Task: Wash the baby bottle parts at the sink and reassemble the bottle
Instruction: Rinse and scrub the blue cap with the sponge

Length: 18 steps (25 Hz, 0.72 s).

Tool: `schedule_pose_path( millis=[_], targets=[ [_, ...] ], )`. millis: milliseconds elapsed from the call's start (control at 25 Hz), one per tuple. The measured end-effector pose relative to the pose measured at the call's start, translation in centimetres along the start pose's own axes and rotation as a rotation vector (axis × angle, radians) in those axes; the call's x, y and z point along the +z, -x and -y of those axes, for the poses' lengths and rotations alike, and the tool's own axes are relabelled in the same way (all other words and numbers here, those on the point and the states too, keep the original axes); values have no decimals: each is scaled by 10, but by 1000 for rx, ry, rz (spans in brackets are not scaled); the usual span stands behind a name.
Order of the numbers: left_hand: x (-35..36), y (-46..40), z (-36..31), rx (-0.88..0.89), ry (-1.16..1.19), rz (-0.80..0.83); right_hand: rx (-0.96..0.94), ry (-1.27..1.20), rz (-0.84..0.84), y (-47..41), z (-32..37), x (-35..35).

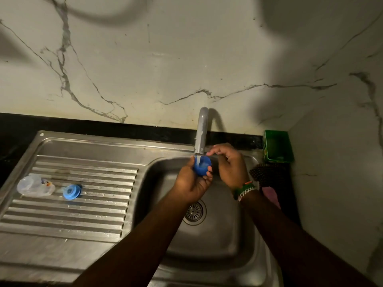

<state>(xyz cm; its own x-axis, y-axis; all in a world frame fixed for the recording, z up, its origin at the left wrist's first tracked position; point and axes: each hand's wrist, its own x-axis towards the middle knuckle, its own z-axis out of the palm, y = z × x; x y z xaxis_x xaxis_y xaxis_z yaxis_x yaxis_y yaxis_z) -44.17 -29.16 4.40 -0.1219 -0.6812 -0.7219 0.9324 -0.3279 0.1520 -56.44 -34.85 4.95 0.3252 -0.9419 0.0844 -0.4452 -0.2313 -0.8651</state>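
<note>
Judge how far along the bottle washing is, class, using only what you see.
Done: the bottle is apart; the clear bottle and blue collar lie on the drainboard. In hand: the left hand holds the blue cap under the tap; the right hand hovers beside. Left: reassembly.

The cap [202, 166] under the tap is deep blue; the ring [72, 191] on the draining board is a lighter blue. The bottle [34, 185] beside it is clear with small orange and blue marks. The sink [209, 241] is dull grey steel, its draining board [83, 204] ribbed. The wall [165, 59] is white marble with grey veins. The table [103, 126] is black. The box [277, 146] is green.
</note>
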Motion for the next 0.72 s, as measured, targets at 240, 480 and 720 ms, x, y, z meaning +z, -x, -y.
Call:
schedule_pose_path(
  millis=[240, 480, 720],
  targets=[
    [3, 2, 1, 154, -195, -72, -63, 656, 371, 19, 16, -4],
    [6, 6, -5, 185, -255, -103, -12, 706, 396, 18, 29, -5],
    [10, 7, 4, 224, -311, -124, 81, 637, 358, 20, 26, -3]
  ],
)
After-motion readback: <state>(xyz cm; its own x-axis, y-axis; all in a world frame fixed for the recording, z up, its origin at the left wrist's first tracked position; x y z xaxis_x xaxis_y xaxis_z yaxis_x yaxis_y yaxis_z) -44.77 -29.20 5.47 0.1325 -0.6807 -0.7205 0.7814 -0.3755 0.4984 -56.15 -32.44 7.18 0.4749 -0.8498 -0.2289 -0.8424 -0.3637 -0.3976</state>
